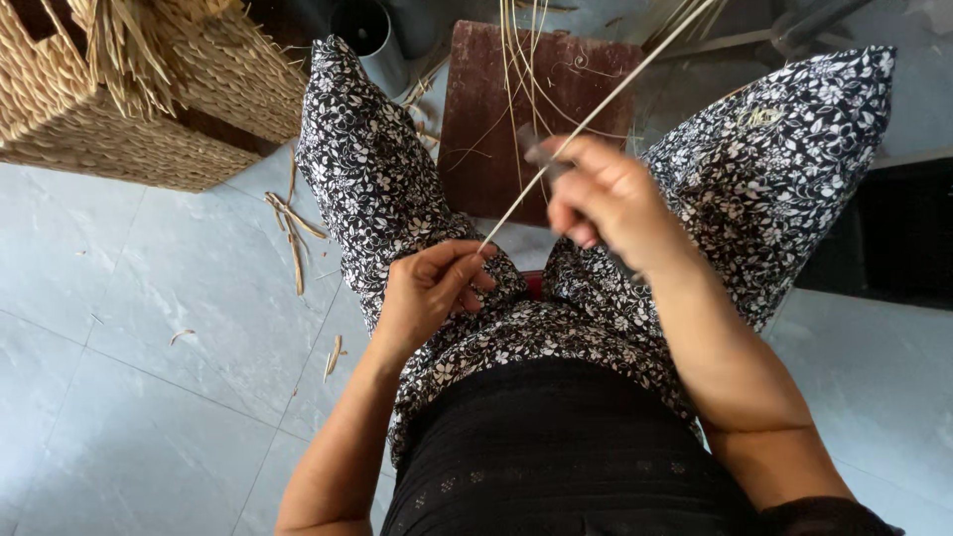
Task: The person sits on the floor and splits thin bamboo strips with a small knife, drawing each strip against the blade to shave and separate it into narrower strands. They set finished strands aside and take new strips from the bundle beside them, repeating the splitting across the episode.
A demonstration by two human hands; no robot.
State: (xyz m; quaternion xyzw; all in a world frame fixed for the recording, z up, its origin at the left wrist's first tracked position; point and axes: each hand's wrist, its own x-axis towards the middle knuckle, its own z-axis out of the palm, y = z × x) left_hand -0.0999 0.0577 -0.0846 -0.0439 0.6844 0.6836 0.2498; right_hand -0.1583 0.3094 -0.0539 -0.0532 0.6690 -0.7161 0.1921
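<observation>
A long thin pale cane strip (596, 109) runs from my lap up to the top right. My left hand (427, 288) pinches its near end over my left thigh. My right hand (606, 203), blurred, is closed on a small dark blade or tool (541, 154) that lies against the strip further up. Both hands sit above my lap, which is covered by black and white flowered cloth (367, 179).
A woven straw basket (129, 109) stands on the grey tiled floor (149, 397) at the top left, with straw scraps (293, 233) beside it. A reddish-brown board (476, 129) with several thin strips lies between my knees. A dark cylinder (372, 35) stands behind it.
</observation>
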